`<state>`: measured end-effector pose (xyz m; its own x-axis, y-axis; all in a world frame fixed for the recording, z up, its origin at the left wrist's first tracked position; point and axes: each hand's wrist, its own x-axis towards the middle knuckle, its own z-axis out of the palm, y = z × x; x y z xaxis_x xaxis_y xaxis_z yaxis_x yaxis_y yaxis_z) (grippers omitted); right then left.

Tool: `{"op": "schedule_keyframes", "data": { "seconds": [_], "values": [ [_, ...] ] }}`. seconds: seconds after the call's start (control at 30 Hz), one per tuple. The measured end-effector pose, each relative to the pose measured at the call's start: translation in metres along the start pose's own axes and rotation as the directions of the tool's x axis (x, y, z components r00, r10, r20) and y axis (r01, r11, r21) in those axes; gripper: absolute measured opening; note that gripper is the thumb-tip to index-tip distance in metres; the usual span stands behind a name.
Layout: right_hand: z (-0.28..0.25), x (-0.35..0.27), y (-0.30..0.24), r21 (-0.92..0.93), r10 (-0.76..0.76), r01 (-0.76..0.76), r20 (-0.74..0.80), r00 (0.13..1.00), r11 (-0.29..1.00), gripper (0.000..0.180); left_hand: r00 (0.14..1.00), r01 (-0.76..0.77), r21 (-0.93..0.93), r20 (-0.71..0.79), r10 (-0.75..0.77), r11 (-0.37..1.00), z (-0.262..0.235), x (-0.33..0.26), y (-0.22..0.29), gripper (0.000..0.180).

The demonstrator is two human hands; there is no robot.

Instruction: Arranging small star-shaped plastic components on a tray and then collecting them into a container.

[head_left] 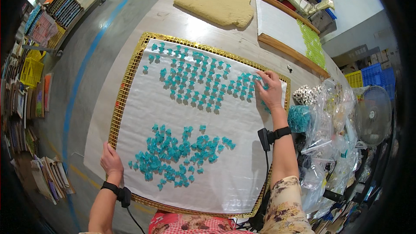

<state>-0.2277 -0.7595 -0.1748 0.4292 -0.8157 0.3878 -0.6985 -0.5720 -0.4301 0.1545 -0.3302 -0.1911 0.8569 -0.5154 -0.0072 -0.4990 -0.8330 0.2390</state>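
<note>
A gold openwork tray lined with a white sheet lies before me. Small teal flower-like pieces stand spaced in rough rows across the sheet's far half. Nearer to me, more of them form a loose, overlapping heap. My left hand is curled at the tray's left edge, seemingly gripping the rim; some of its fingers are hidden. My right hand reaches over the right end of the rows, thumb and forefinger closed about a small teal piece, which is partly covered by the fingertips.
Beyond the tray lies a slab of yellowish dough-like material. A wood-edged white board with green pieces is at the far right. Clear plastic bags and a bag of teal pieces crowd the right side. A loaded cart stands left.
</note>
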Motion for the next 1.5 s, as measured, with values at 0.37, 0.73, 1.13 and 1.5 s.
{"op": "schedule_keyframes", "data": {
  "seconds": [0.37,0.73,1.13,1.5],
  "values": [
    [-0.007,-0.023,0.001,0.282,0.060,-0.102,0.152,0.986,0.954,0.027,0.999,0.029,-0.020,0.017,-0.029,0.999,0.001,-0.002,-0.003,0.033],
    [-0.006,-0.015,-0.012,0.240,0.030,-0.066,0.148,0.988,0.968,0.017,1.000,0.004,-0.028,0.006,-0.004,1.000,-0.002,-0.001,0.000,0.032],
    [0.010,-0.033,-0.043,0.006,-0.191,0.192,0.072,0.979,0.981,0.022,0.999,0.032,-0.032,0.040,-0.030,0.999,-0.004,0.000,0.004,0.029],
    [0.007,0.011,-0.035,0.127,-0.070,0.068,0.013,0.997,0.990,0.045,0.999,0.016,-0.028,0.032,-0.015,0.999,-0.005,0.000,0.005,0.028]
  ]
}}
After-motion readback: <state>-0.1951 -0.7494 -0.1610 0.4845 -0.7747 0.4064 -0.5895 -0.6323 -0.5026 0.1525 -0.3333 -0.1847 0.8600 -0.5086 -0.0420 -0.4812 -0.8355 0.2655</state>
